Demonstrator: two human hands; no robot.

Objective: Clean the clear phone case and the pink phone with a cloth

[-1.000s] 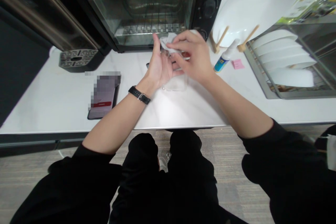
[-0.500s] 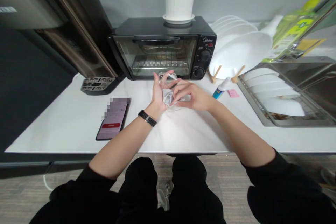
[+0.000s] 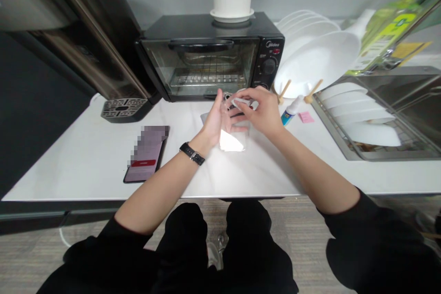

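White stone countertop [image 3: 79,179], and there it was: a clear plastic case [image 3: 232,141] lying under the hands, glare across it. The right hand [image 3: 260,110] curled closed, pinching a white cloth [image 3: 243,103]. The left hand [image 3: 214,124] stood half open, fingers up, against something small and clear, too small to tell. Behind them, one black toaster oven [image 3: 203,71], "Midea" readable! To the right, one spray bottle [image 3: 291,111], one pink sticky note [image 3: 306,117], four white plates [image 3: 365,112] racked. Left, one smartphone [image 3: 144,154], screen blurred.
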